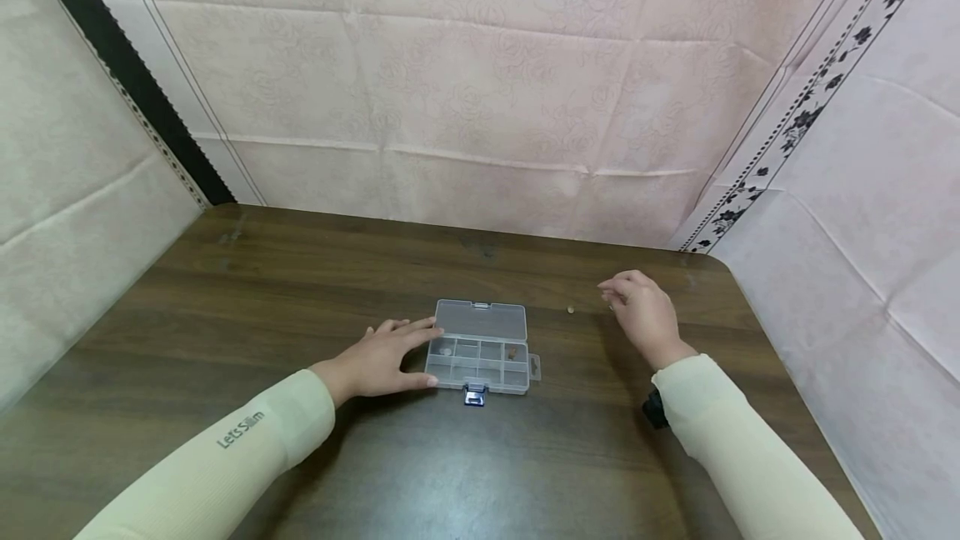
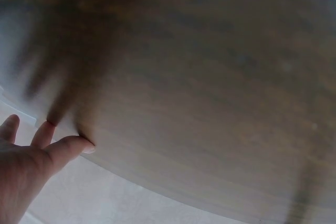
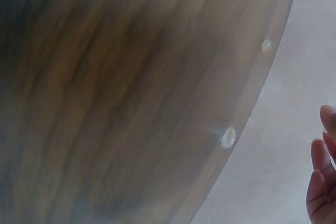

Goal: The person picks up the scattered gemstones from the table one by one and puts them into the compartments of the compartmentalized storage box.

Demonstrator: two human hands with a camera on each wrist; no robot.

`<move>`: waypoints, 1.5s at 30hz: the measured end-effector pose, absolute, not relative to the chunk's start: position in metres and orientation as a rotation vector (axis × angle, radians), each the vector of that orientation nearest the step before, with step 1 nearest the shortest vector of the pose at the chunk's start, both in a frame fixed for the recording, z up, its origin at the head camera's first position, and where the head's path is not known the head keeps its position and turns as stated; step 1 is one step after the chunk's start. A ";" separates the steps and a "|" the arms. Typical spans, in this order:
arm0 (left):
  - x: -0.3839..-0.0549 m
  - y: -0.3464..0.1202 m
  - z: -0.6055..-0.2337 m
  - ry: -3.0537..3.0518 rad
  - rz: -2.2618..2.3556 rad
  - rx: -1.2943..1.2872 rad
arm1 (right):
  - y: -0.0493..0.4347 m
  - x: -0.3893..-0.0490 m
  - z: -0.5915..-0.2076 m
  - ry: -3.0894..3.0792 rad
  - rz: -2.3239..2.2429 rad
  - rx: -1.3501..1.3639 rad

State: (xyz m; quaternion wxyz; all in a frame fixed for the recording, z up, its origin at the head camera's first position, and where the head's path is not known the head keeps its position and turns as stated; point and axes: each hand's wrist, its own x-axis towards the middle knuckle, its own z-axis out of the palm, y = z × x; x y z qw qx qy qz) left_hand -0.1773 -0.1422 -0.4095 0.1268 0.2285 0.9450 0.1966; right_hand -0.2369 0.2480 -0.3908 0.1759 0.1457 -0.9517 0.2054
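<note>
A clear plastic compartment box (image 1: 480, 363) lies on the table with its lid tipped back, away from me. My left hand (image 1: 386, 357) spreads at its left side, the fingertips at the lid and the thumb at the front left corner. My right hand (image 1: 641, 311) hovers to the right of the box, fingers loosely bent, with nothing visible held. Under its fingertips lies a small pale round piece (image 3: 228, 137). A second small round piece (image 1: 570, 309) lies between that hand and the box. The box holds a pale bit on the left and a brownish one on the right.
The brown wood-grain table (image 1: 225, 340) has rounded far corners. Pale patterned cloth (image 1: 480, 90) hangs behind it and on both sides. A blue latch (image 1: 474, 396) juts from the box's front, and a hanging tab (image 1: 535, 367) from its right end.
</note>
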 end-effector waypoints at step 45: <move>-0.176 -0.141 -0.410 2.754 0.588 0.661 | 0.156 -0.179 -0.387 -2.662 0.794 0.765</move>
